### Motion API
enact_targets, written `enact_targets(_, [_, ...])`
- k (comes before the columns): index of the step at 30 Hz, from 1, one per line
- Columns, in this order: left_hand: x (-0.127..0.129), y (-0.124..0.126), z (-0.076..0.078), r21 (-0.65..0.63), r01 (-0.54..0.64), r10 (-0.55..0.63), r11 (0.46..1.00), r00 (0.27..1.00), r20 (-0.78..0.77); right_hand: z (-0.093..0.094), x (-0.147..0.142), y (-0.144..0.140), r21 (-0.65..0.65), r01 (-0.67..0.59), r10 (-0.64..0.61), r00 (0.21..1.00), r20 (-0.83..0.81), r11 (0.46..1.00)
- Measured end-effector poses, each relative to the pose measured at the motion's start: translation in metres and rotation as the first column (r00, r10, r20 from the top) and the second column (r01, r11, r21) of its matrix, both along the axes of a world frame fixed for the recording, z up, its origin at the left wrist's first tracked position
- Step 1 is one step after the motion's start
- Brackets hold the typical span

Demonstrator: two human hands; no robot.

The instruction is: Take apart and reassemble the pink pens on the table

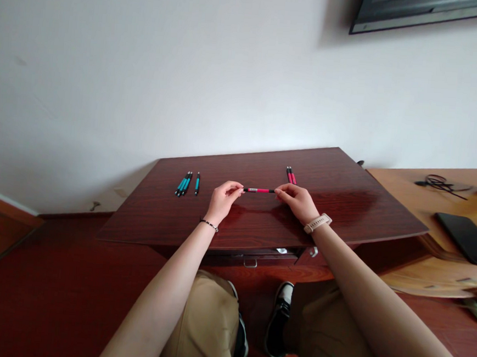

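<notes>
A pink pen [260, 190] with black ends lies level between my two hands, over the middle of the dark wooden table [259, 224]. My left hand [225, 198] pinches its left end, and my right hand [296, 201] pinches its right end. Just beyond my right hand rest pink pens [291, 175], side by side, their near ends hidden by the hand. To the left of my left hand lies a group of teal pens [183, 184], with one more teal pen [197, 184] set slightly apart.
A lighter wooden desk [418, 203] adjoins on the right, bearing a coiled black cable [440, 183] and a dark flat device [467, 239]. White wall [189, 70] rises behind the table. A screen [424, 17] hangs at upper right. Below the tabletop is a drawer handle [250, 263].
</notes>
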State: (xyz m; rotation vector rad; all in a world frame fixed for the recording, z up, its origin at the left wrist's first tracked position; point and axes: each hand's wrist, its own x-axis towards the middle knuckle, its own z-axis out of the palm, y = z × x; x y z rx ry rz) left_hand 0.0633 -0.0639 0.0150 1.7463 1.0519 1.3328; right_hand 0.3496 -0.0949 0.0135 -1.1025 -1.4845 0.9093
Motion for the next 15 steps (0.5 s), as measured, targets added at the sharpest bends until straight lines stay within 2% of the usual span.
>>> enact_targets(5, [-0.0007, 0.0003, -0.0015, -0.014, 0.025, -0.025, 1.0, 1.0, -0.002, 0.0024, -0.0007, -0.0015, 0.012, 0.023, -0.022, 0.999, -0.023, 1.0])
enact_targets(11, [0.0004, -0.0024, 0.0019, -0.027, 0.038, -0.039, 0.999, 0.999, -0.023, 0.0051, -0.0025, -0.004, -0.021, 0.05, -0.049, 0.998, 0.047, 0.999])
enact_targets(15, [0.0012, -0.003, 0.0026, -0.024, 0.034, -0.035, 0.999, 0.999, -0.038, 0.003, -0.0016, -0.0017, -0.005, 0.034, -0.034, 0.999, -0.029, 0.999])
